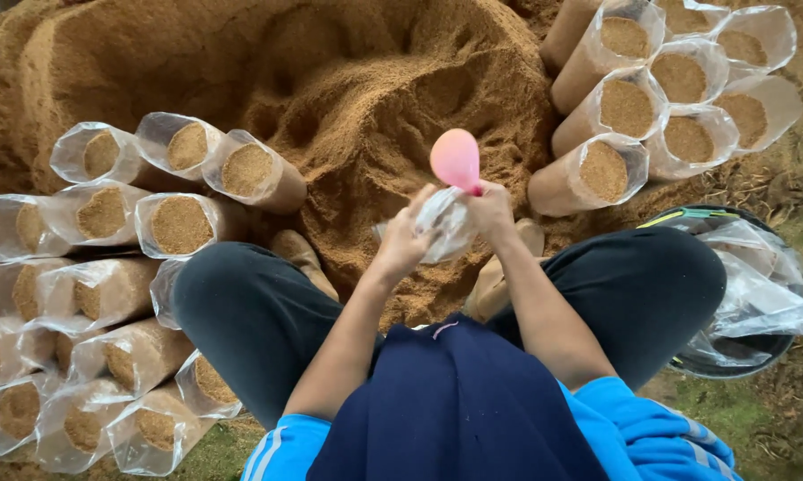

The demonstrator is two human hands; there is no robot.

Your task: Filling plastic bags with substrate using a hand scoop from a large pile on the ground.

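Both hands (446,218) gripping clear bag (444,227), pink scoop (456,158), seemingly right-held

Grassy ground (740,414) under a sawdust heap (348,98), leaning filled clear bags (179,223), and a dark tub (731,356).

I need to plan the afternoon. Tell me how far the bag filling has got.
Done: filled bags lie stacked to the left, and more filled bags to the right. In hand: the left hand and right hand hold an empty clear bag, the right also gripping a pink scoop. Left: a big sawdust pile and a bucket of empty bags.
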